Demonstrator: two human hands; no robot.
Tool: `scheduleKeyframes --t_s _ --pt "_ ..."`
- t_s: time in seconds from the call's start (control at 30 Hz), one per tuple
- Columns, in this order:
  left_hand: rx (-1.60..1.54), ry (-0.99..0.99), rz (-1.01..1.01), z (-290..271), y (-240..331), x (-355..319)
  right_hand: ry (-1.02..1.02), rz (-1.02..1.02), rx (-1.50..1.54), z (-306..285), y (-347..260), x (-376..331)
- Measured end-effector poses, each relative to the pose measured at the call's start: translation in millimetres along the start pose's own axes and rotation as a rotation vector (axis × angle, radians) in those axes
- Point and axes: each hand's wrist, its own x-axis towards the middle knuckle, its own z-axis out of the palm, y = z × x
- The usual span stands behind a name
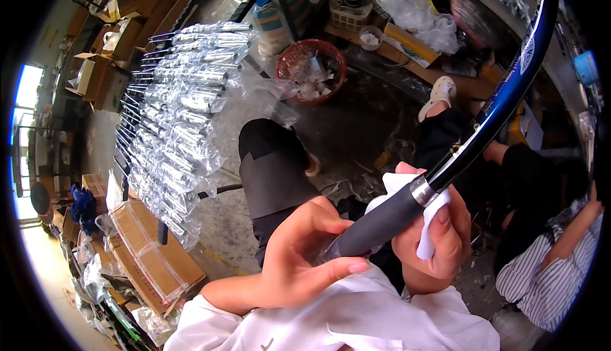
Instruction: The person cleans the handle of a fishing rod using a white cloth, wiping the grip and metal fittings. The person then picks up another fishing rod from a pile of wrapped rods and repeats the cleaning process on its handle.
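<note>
A fishing rod [503,103] with a glossy blue and black shaft slants from the upper right down to my lap. Its lower end has a dark foam handle [380,222], topped by a silver collar [422,191]. At the butt end, my left hand [304,249] is closed around the handle, thumb and fingers on either side. Folded white cloth [435,220] lies in my right hand [449,239], which closes it against the rod just by the collar. Some of the right fingers are hidden behind the handle.
Many plastic-wrapped rod pieces [184,115] lie in rows on a rack at left. Beyond my knee stands a red basket [340,78] of scraps. Cardboard boxes [153,249] sit lower left. At right sits another person in a striped shirt [547,287]. Cluttered shelving [407,64] runs behind.
</note>
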Motion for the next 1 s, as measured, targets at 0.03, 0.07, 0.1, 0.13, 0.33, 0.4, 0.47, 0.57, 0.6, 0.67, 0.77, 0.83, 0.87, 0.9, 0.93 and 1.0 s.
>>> scheduleKeyframes --t_s 0.03,0.07,0.1,0.13,0.33,0.4,0.47,0.57,0.6,0.67,0.77,0.83,0.87,0.9,0.93,1.0 --pt "-0.071 -0.025 -0.074 -2.0 2.2 -0.6 -0.011 0.007 -0.001 -0.1 0.3 0.2" --pt "-0.087 -0.099 -0.156 -5.6 5.4 -0.6 -0.019 0.011 0.000 -0.6 -0.3 0.1" --pt "-0.102 -0.172 -0.238 -10.4 9.4 0.2 -0.031 0.017 0.001 -0.9 -0.8 -0.1" --pt "-0.054 -0.213 -0.245 -12.1 10.0 2.2 -0.037 0.021 -0.005 -0.5 -0.3 -0.4" --pt "-0.047 -0.116 0.020 -7.7 -3.5 2.8 -0.054 0.033 -0.008 -2.2 -1.1 1.4" --pt "-0.052 -0.121 -0.019 -9.9 -2.2 2.4 -0.061 0.038 -0.006 -1.8 -0.2 1.7" --pt "-0.064 -0.174 -0.132 -13.4 1.8 1.0 -0.065 0.041 -0.009 -1.5 -0.3 0.8" --pt "0.070 -0.233 -0.181 -19.0 6.9 -1.0 -0.071 0.047 -0.012 -1.2 -0.4 0.7" --pt "0.164 -0.271 -0.111 -23.2 5.6 2.0 -0.073 0.049 -0.012 -0.9 -0.3 1.0" --pt "0.043 -0.234 0.104 -13.9 -2.6 8.7 -0.074 0.050 -0.014 -1.0 -1.0 0.6" --pt "-0.129 -0.182 -0.023 -18.8 -8.2 0.4 -0.078 0.056 -0.009 -1.4 -1.8 -0.1" --pt "-0.165 -0.230 -0.059 -19.8 -6.1 5.0 -0.075 0.061 -0.013 -1.2 -0.7 -1.3" --pt "-0.193 -0.234 -0.080 -18.8 -4.8 5.9 -0.070 0.060 -0.019 -0.7 0.3 -1.9" --pt "-0.220 -0.236 -0.103 -17.5 -3.7 6.1 -0.064 0.064 -0.022 -0.6 1.4 -2.3" --pt "-0.213 -0.247 -0.127 -20.0 -4.3 5.8 -0.052 0.066 -0.027 1.1 4.6 -3.0" --pt "-0.197 -0.268 -0.173 -29.4 -7.2 4.5 -0.017 0.070 -0.032 7.4 13.9 -7.0"
